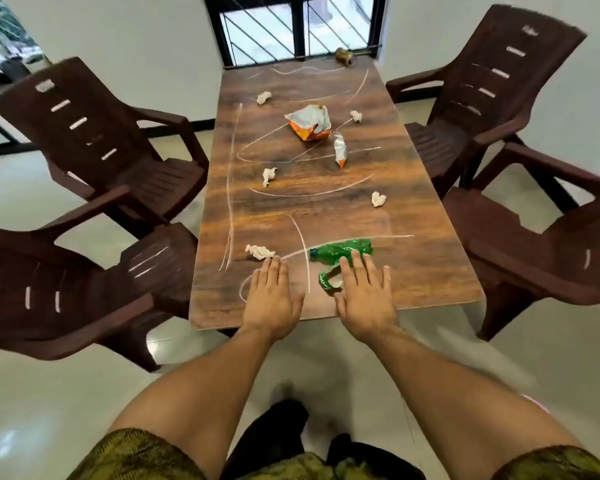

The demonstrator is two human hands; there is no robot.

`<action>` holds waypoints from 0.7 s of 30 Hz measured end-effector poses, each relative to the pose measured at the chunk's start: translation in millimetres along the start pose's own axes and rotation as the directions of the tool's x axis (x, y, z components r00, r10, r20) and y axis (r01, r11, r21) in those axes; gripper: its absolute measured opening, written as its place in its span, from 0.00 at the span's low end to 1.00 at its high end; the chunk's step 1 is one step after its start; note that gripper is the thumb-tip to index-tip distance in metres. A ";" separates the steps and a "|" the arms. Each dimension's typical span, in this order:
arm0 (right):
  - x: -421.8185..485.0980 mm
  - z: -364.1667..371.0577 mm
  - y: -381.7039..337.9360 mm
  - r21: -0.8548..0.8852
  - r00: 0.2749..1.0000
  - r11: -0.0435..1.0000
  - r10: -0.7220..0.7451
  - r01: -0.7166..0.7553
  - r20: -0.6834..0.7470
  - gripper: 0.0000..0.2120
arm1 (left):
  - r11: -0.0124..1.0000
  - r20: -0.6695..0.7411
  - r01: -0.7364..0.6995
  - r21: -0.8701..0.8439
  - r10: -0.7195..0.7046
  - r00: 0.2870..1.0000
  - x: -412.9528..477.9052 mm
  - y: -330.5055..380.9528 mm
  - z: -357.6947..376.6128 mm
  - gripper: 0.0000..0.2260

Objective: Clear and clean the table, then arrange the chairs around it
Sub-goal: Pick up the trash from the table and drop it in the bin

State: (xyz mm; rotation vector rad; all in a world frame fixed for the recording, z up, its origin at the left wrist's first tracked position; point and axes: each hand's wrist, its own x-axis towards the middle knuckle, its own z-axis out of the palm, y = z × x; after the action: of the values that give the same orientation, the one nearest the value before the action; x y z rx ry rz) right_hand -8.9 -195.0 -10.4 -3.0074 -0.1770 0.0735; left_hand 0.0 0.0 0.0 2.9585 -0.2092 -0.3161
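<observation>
Right now I have both hands low in the centre of the frame over the near end of the table [423, 271], and neither holds anything. The left hand [271, 299] lies flat with its fingers straight and close together, the tips just beside a crumpled paper wad [260, 251]. The right hand [364, 296] is flat with its fingers spread, the tips reaching the crushed green bottle [340, 249] and the thumb side next to a torn green label [328, 280]. Whether the palms press the wood or hover just above it I cannot tell. My main worry is the bottle: it lies on its side and looks light and slick, so a flat push instead of a proper wrap of the fingers would likely send it skidding toward the right edge and onto the floor. The paper wad looks lighter yet, and a careless sweep could flick it off the near edge. Further up the frame sit the crisp packet [309, 123], a smaller wrapper [340, 150] and more paper wads [268, 176], all a long reach; as I lean in, my forearms could drag the near litter off. The white scribbles [231, 202] would probably smear if I wiped before clearing. The chair at lower left [66, 271] and the chair at lower right [551, 244] crowd the corners, so my hip could catch one
</observation>
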 end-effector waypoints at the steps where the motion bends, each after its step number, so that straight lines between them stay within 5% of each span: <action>1: 11.7 3.6 1.1 -0.001 0.998 1.000 0.008 -0.008 0.067 0.34 | 1.000 0.004 0.015 0.007 -0.015 1.000 12.0 -5.9 1.1 0.33; 7: 74.3 18.5 7.7 -0.016 0.951 0.999 0.035 -0.031 0.306 0.42 | 0.999 0.114 0.033 -0.016 -0.031 0.993 88.0 -49.5 16.2 0.27; 13: 132.1 26.4 16.8 -0.079 0.924 0.993 0.110 -0.087 0.367 0.45 | 0.995 0.201 -0.075 -0.058 0.085 0.976 142.0 -89.0 31.9 0.17; 21: 143.9 32.2 13.8 -0.122 0.881 0.965 0.262 -0.232 0.394 0.28 | 0.970 0.195 -0.212 -0.119 0.233 0.953 172.2 -78.2 24.4 0.09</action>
State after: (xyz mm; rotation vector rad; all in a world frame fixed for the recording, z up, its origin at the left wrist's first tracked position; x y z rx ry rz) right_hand 133.5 -187.3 -50.0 -3.0247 0.1742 0.7389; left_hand 170.8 46.3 -71.0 2.7680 -0.5333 -0.5868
